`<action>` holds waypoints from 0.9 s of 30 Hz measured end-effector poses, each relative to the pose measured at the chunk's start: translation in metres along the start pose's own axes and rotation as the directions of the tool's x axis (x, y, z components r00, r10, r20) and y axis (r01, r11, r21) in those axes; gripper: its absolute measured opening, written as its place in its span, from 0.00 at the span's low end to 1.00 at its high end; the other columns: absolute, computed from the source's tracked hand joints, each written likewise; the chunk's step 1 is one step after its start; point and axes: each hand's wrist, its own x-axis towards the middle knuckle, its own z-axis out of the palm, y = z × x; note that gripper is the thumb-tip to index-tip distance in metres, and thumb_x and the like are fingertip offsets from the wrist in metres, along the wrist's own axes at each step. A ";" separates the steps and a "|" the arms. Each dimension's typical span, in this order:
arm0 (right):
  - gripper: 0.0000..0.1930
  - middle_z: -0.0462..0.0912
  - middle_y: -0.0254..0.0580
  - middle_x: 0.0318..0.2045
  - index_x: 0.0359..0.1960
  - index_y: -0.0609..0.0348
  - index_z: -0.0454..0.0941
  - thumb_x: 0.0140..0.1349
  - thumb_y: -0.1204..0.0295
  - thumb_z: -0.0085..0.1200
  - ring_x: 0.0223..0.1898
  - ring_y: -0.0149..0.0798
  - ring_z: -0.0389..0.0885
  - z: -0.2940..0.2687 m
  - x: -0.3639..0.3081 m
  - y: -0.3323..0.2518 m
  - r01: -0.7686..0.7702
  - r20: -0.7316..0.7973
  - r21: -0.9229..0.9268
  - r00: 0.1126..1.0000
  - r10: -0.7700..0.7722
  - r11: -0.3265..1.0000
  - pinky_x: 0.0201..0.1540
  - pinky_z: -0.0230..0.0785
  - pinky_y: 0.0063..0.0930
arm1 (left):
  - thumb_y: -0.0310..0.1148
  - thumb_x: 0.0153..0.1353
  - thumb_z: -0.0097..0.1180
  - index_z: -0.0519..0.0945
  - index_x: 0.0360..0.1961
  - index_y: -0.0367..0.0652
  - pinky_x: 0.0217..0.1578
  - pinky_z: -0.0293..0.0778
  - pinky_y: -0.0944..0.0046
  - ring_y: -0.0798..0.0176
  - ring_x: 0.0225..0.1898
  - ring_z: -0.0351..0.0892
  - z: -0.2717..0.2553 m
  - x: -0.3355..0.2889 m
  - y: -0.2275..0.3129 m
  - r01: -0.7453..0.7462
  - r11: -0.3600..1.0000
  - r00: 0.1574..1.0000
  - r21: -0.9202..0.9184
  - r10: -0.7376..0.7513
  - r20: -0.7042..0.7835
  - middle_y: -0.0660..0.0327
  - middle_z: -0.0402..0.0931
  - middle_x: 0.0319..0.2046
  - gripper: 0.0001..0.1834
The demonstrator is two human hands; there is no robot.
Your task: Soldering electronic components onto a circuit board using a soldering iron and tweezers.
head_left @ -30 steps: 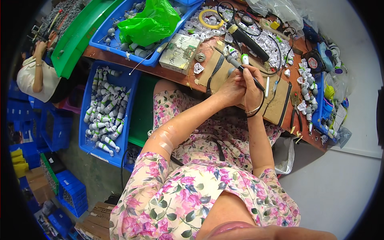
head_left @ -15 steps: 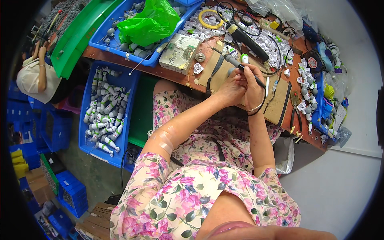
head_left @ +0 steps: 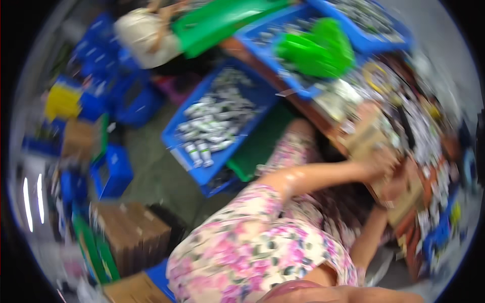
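Observation:
The whole view is smeared by motion. My left hand (head_left: 378,164) and my right hand (head_left: 401,182) are close together over the brown cardboard work pad (head_left: 406,204) at the table's edge. Their fingers are too blurred to show what they hold, if anything. Beyond them lies a thick black handle (head_left: 405,126) among many small white parts (head_left: 423,121). A pale box (head_left: 336,101) stands past the pad's far end.
To my left stands a blue bin (head_left: 260,103) with many white-and-grey pieces. A bright green plastic bag (head_left: 316,48) lies on another blue bin (head_left: 252,45). Cardboard boxes (head_left: 131,222) stand at lower left. Another person (head_left: 144,35) sits by a green tray (head_left: 222,25).
The view has swung left, so the table and my hands now appear further right and lower. The black pen-like tool seen in my right hand earlier is lost in blur.

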 end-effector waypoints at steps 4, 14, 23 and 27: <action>0.21 0.82 0.45 0.50 0.60 0.66 0.70 0.74 0.62 0.46 0.45 0.34 0.80 0.183 -0.047 -0.006 0.425 0.010 -0.821 0.679 -0.734 0.382 0.45 0.71 0.25 | 0.33 0.38 0.60 0.76 0.15 0.47 0.60 0.59 0.42 0.50 0.42 0.73 -0.048 0.005 -0.010 -0.084 0.939 0.988 -0.334 0.036 -0.147 0.60 0.73 0.25 0.05; 0.22 0.79 0.53 0.47 0.57 0.77 0.68 0.74 0.66 0.47 0.42 0.39 0.78 0.150 -0.100 -0.020 0.310 0.219 -0.950 0.590 -0.777 -0.033 0.43 0.74 0.30 | 0.34 0.41 0.61 0.76 0.15 0.47 0.61 0.56 0.45 0.54 0.41 0.71 -0.064 0.002 -0.027 -0.076 0.960 0.993 -0.271 0.047 -0.111 0.63 0.73 0.25 0.07; 0.11 0.82 0.52 0.47 0.51 0.68 0.77 0.71 0.76 0.49 0.47 0.46 0.83 0.054 -0.159 -0.025 0.442 0.546 -0.837 0.624 -0.559 -0.323 0.50 0.79 0.36 | 0.36 0.35 0.58 0.76 0.15 0.45 0.52 0.70 0.47 0.51 0.35 0.75 -0.042 0.004 -0.009 -0.150 0.969 0.984 -0.195 0.127 -0.125 0.58 0.74 0.25 0.07; 0.16 0.82 0.45 0.49 0.55 0.62 0.75 0.67 0.76 0.52 0.51 0.43 0.81 0.044 -0.129 0.013 0.313 0.556 -0.807 0.688 -0.466 -0.501 0.55 0.73 0.32 | 0.32 0.45 0.57 0.78 0.20 0.44 0.47 0.70 0.48 0.52 0.34 0.77 -0.067 -0.006 -0.036 -0.067 0.997 0.990 -0.024 0.070 0.125 0.55 0.75 0.26 0.04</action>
